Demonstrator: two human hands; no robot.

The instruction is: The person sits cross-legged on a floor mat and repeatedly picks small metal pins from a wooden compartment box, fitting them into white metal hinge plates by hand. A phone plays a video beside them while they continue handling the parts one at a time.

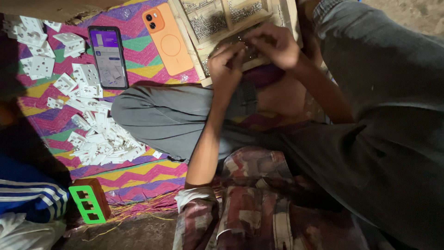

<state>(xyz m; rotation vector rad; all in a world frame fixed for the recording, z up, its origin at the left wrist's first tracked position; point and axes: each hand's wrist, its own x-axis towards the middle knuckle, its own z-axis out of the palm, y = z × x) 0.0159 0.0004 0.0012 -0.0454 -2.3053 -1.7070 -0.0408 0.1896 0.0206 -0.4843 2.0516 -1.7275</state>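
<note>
- Head view, top centre of the frame: both hands are bunched together over a wooden tray with compartments full of small metal screws. My left hand has its fingers curled in tight, and the right hand is pinched shut right beside it. They look to be working one tiny part between them, but honestly I can't tell what's in there, it's hidden by the fingers.
- Risk as I see it: the tray sits tilted on a knee in grey trousers, not flat. One nudge from either wrist and I reckon the screws slide or spill onto the zigzag mat.
- Anything small dropped there would be hard to find in that busy pattern, and the lighting is dim too.
- Upper left: a dark phone with its screen lit and an orange phone lie just beside the tray, so a spill could land on them.
- Left side: a loose heap of white plastic socket plates, well apart from the hands. A green frame piece sits at lower left.
</note>
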